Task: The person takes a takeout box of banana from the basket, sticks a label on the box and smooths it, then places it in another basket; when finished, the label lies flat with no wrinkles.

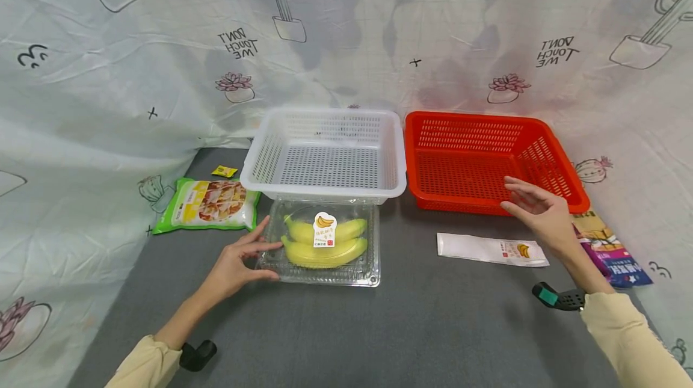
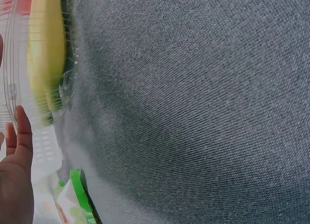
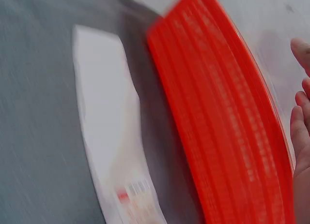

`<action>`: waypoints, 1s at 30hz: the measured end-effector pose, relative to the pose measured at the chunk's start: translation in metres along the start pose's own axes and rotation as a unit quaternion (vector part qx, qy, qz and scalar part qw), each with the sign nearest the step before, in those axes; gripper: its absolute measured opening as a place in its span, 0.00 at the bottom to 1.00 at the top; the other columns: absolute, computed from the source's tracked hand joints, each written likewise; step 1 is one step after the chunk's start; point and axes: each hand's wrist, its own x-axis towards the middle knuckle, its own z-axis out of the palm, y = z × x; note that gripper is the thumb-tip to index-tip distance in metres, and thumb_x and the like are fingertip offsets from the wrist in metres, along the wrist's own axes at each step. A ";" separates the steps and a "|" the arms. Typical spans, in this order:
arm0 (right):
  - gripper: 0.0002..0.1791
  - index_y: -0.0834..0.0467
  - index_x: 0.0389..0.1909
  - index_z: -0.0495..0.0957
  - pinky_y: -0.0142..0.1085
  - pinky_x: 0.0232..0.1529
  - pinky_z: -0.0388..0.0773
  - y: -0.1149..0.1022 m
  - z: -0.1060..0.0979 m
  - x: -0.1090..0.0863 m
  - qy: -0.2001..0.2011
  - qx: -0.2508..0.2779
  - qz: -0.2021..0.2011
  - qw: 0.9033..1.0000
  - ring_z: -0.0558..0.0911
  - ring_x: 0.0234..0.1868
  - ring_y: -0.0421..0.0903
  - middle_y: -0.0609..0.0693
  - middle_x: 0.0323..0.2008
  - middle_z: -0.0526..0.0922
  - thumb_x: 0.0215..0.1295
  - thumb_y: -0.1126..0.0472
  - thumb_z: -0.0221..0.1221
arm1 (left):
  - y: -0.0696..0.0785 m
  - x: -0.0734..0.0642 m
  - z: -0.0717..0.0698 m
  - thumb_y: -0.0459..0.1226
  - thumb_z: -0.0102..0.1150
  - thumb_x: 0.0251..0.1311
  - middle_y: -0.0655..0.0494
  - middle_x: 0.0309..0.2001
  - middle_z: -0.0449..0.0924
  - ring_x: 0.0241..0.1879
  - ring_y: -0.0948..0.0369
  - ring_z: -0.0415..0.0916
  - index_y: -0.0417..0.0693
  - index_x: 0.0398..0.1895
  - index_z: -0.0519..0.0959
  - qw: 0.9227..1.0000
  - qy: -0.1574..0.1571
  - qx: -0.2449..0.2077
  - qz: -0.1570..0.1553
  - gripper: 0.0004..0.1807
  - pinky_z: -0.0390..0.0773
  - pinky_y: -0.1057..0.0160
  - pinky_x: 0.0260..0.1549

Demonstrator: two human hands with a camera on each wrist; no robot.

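A clear plastic box [image 1: 325,275] holds yellow bananas [image 1: 325,254] and has a banana sticker on its lid. My left hand [image 1: 238,264] is at the box's left side, its fingers fairly straight and touching the edge. The left wrist view shows fingertips [image 2: 22,118] against the box's rim. My right hand [image 1: 541,213] is over the front right part of a red basket [image 1: 492,204], fingers loosely bent and holding nothing. Just in front of that basket lies a long white packet [image 1: 476,248] with a banana print.
A white basket [image 1: 325,189] stands behind the box, left of the red one. At the left lie a green-edged food bag [image 1: 216,203] and a small yellow packet [image 1: 224,171]. A purple bag [image 1: 614,258] lies at the right, partly behind the right forearm. Printed cloth [image 1: 346,63] hangs around the table.
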 end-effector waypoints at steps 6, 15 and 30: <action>0.21 0.65 0.56 0.77 0.18 0.50 0.68 0.007 -0.044 -0.006 0.046 -0.130 0.053 0.989 0.72 0.59 0.30 0.39 0.59 0.76 0.59 0.73 0.62 | -0.001 0.001 0.002 0.39 0.78 0.36 0.51 0.74 0.54 0.58 0.45 0.70 0.48 0.52 0.82 1.000 0.000 -0.002 0.000 0.32 0.80 0.57 0.38; 0.21 0.64 0.53 0.78 0.19 0.30 0.66 0.011 -0.083 -0.014 0.068 -0.234 0.123 0.962 0.67 0.52 0.35 0.34 0.61 0.73 0.61 0.58 0.65 | 0.003 0.002 0.002 0.40 0.78 0.35 0.52 0.74 0.53 0.61 0.47 0.67 0.50 0.52 0.82 0.999 -0.005 -0.012 -0.031 0.33 0.79 0.59 0.39; 0.33 0.73 0.48 0.78 0.26 0.25 0.69 0.012 -0.118 -0.002 -0.061 -0.376 0.203 0.902 0.64 0.53 0.70 0.74 0.64 0.60 0.59 0.45 0.64 | -0.004 0.003 0.002 0.33 0.78 0.33 0.45 0.71 0.58 0.27 0.68 0.68 0.45 0.48 0.84 0.999 0.025 -0.037 0.023 0.30 0.73 0.71 0.21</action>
